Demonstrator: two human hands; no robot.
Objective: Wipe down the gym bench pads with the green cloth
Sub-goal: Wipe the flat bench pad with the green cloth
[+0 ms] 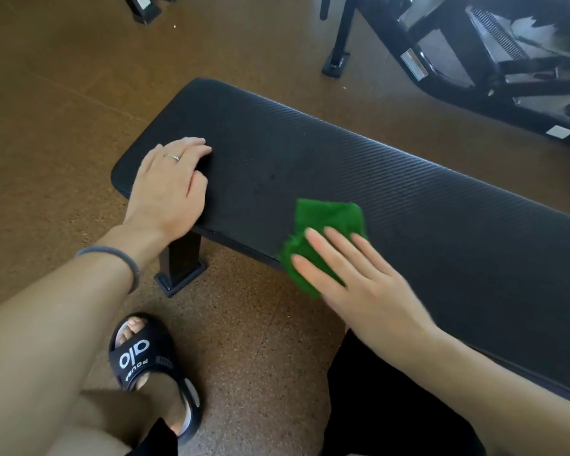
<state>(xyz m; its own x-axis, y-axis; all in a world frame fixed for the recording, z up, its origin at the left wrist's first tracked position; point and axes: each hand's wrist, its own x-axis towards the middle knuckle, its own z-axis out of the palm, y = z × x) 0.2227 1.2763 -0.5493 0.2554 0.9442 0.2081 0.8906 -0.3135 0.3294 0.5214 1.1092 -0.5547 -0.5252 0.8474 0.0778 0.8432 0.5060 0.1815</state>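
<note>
A long black ribbed bench pad (326, 153) runs from the left centre to the right edge. The green cloth (326, 222) lies folded on the pad's near edge, partly hanging over it. My right hand (359, 281) presses flat on the cloth with straight fingers. My left hand (171, 182) rests palm down on the pad's left end, fingers relaxed, a ring on one finger.
The bench's black leg (181, 261) stands on the brown speckled floor (63, 93). Another black gym machine frame (468, 57) fills the upper right. My foot in a black slide sandal (148, 363) is on the floor below the bench's left end.
</note>
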